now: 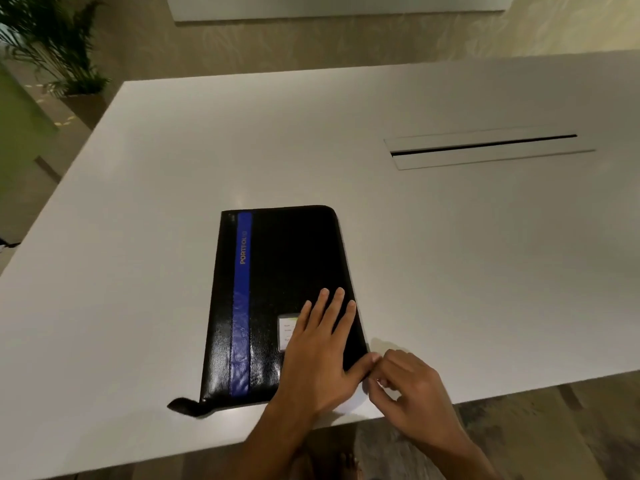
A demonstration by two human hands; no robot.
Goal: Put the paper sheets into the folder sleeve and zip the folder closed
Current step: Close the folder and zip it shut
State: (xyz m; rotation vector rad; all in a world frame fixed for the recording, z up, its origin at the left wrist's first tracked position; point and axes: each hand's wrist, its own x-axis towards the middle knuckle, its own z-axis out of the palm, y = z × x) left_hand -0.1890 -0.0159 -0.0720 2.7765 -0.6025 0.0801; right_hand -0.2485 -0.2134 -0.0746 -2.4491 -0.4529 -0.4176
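Table (415,237): the white top carries the folder, which lies shut near the edge closest to us.
Folder (287,258): black with a blue stripe (242,289), lying flat with its cover down. We see no paper sheets outside it, so we judge them already in the sleeve and the zipping as the step in hand.
Left hand (318,351): our palm rests flat on the folder's near right part. The fingers (337,306) are straight and slightly spread, and the thumb reaches to the folder's near right corner. We press down firmly here so the cover edges meet and the folder does not slide.
Right hand (408,386): it sits just beside the folder's near right corner, fingers curled and tips drawn together. We cannot tell whether they pinch a zip pull, which is hidden.
Corner advice: we pull slowly round the bend, in line with the folder's edge, and shift the pressing hand along ahead of the slider.
Strap (183,405): a small black tab sticks out at the folder's near left corner. We keep it out of the teeth.
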